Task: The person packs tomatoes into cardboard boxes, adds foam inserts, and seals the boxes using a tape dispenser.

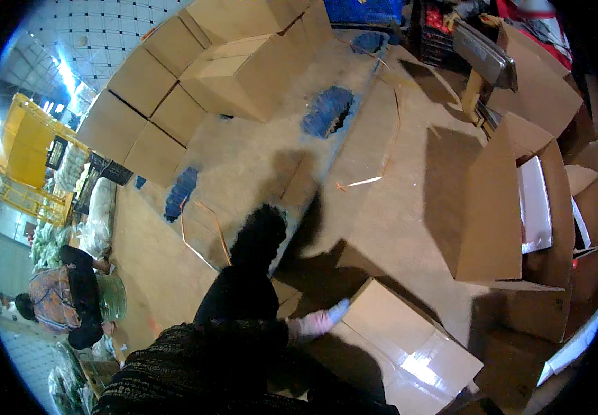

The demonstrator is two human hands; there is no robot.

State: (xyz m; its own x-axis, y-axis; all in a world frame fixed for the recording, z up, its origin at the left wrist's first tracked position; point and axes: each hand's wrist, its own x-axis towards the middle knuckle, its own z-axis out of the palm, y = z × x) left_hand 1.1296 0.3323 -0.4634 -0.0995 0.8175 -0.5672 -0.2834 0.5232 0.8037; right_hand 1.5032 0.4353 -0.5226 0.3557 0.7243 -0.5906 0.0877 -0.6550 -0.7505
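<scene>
A closed cardboard box [395, 332] with shiny clear tape across it is tilted at the lower middle, close to my body. My left hand [317, 322], in a pale pink and bluish glove, holds the box's upper left edge. At the box's lower right edge a small pale patch shows, perhaps part of my right hand [472, 386]; its fingers are hidden. My dark sleeve and striped garment fill the bottom left, and a dark, fuzzy-topped boot [260, 233] stands on the concrete floor.
Stacked cardboard boxes [148, 114] stand at the upper left. Open cartons [496, 218] and a scale [485, 54] are on the right. Loose strapping [363, 181] and blue patches [329, 111] mark the floor. Another person [60, 298] bends at the left.
</scene>
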